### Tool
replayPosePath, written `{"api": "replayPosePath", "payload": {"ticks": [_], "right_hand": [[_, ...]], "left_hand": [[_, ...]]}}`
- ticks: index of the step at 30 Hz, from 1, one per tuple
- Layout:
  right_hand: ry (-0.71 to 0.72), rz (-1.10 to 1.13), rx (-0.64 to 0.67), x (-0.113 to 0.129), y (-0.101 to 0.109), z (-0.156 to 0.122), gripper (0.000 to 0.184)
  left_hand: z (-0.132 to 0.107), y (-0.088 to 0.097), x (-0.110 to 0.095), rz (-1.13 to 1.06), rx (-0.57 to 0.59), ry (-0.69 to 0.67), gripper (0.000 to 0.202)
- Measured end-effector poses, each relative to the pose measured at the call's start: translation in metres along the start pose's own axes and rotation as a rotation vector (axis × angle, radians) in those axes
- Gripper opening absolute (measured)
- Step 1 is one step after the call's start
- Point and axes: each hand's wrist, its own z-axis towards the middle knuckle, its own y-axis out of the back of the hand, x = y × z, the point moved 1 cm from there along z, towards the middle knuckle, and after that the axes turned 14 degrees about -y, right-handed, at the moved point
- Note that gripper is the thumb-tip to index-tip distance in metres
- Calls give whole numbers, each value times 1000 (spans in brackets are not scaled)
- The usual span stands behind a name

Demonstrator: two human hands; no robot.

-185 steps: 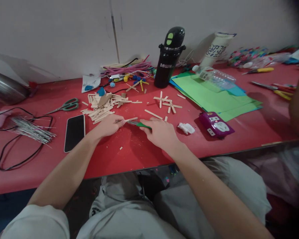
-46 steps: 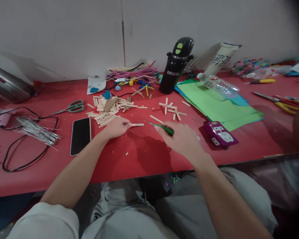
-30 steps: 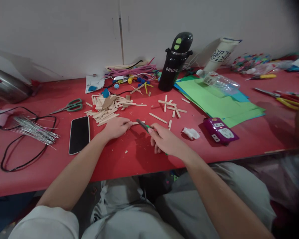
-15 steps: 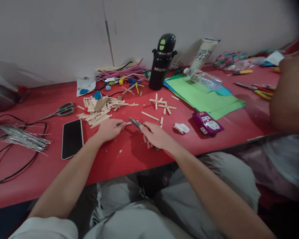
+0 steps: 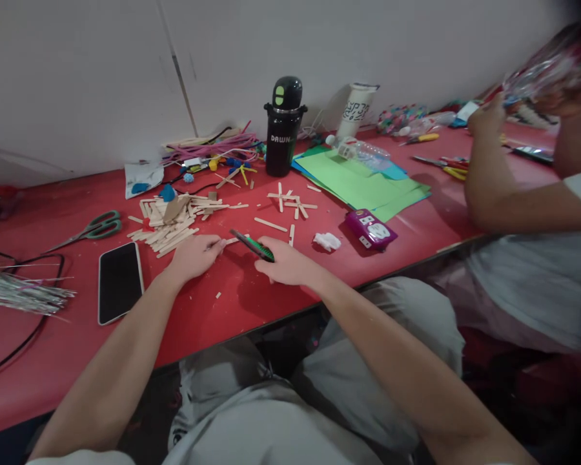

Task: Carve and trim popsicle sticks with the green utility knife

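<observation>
Wooden stick (image 5: 232, 241) under left fingers (image 5: 216, 245), beside green cutter (image 5: 255, 246)

Matt red table (image 5: 213, 323), pale wooden sticks (image 5: 174, 223), glossy black plastic bottle (image 5: 279, 129).

Bare counter (image 5: 232, 303) runs open along the near edge. The phone (image 5: 119, 281) lies left of the left hand (image 5: 193, 255), the stick pile (image 5: 172, 219) just beyond that hand; a crumpled tissue (image 5: 327, 241) and purple socket block (image 5: 370, 228) stand right of the right hand (image 5: 285, 266), a co-worker's arm (image 5: 508, 206) farther right.

Short pale wooden stick (image 5: 232, 241) lying flat, green cutter (image 5: 254, 245) angled beside
</observation>
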Motion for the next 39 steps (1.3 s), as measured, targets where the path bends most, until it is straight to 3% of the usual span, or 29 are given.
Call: {"api": "replayPosePath", "payload": {"ticks": [3,6,9,14,17,21,28,39], "right_hand": [[69,4,-43,-2,4,-1,22],[19,111,-34,-8,2,1,11],[7,156,-62,-10,-1,0,17],[98,-26,-137,-6,-5,-7,25],[173,-68,-180,-6,-8,-9,41],[158,-104,-170,-6,-10,-8,53],[87,-149,-160,1,-12,-8,55],[107,-166,-163,-1,-13,-8,55]], "left_hand": [[2,0,-1,8,2,-3,41],[3,0,0,11,-5,4,40],[4,0,1,10,-32,7,37],[5,-1,0,17,-35,24,40],[5,-2,-1,37,-27,28,40],[5,-3,1,66,-16,26,40],[5,-2,-1,76,-14,33,40],[5,-2,-2,36,-13,22,40]]}}
